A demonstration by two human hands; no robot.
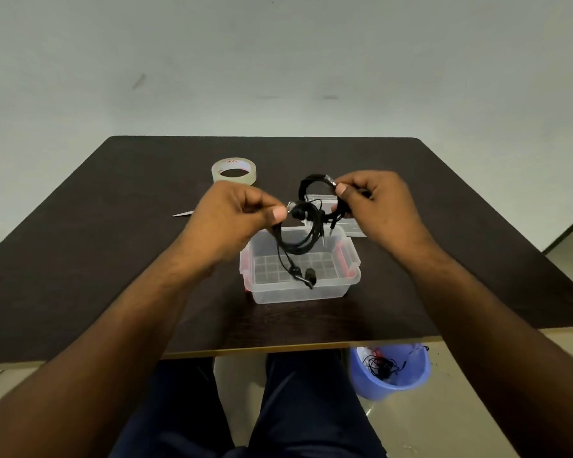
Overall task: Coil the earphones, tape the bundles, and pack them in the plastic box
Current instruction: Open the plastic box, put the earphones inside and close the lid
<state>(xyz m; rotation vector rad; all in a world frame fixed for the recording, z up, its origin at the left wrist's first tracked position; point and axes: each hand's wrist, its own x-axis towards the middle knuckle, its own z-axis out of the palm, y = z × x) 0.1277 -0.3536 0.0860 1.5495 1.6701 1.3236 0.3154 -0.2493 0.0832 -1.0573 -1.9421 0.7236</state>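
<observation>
Pinching black earphones (306,226) between left hand (237,214) and right hand (372,206), both grips closed on cable, above the open plastic box (351,279). Coil partly formed; earbuds dangle. Taping, packing remain; tape roll (234,171) waits on surface (113,242).

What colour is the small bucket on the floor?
The bucket is light blue, shown in the head view, the only one.
</observation>
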